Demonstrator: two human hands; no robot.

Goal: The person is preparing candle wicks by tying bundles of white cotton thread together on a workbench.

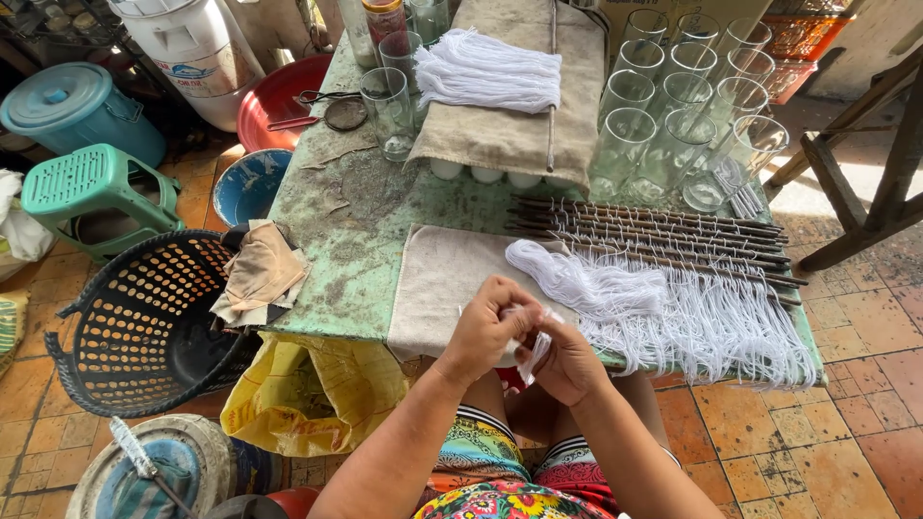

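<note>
Fingers of the left hand (484, 329) and right hand (567, 360) are pinched together on a few white strings (535, 354), held just above the tabletop (336, 240) edge, prob. so they hang free. Beside, approx. ten thin rods (663, 240) carry looped strings, keeping them apart. Behind stand about twelve glasses (673, 106) and one string bundle (488, 69).

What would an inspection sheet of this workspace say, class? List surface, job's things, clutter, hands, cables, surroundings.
Surface: worn green table, stained.
Job's things: white strings in both hands; loose string pile; strings hung on thin rods.
Clutter: empty glasses, string bundle on burlap, rag.
Hands: left hand and right hand pinch the strings.
Cables: nothing seen.
Surroundings: black basket, green stool, tiled floor.
</note>
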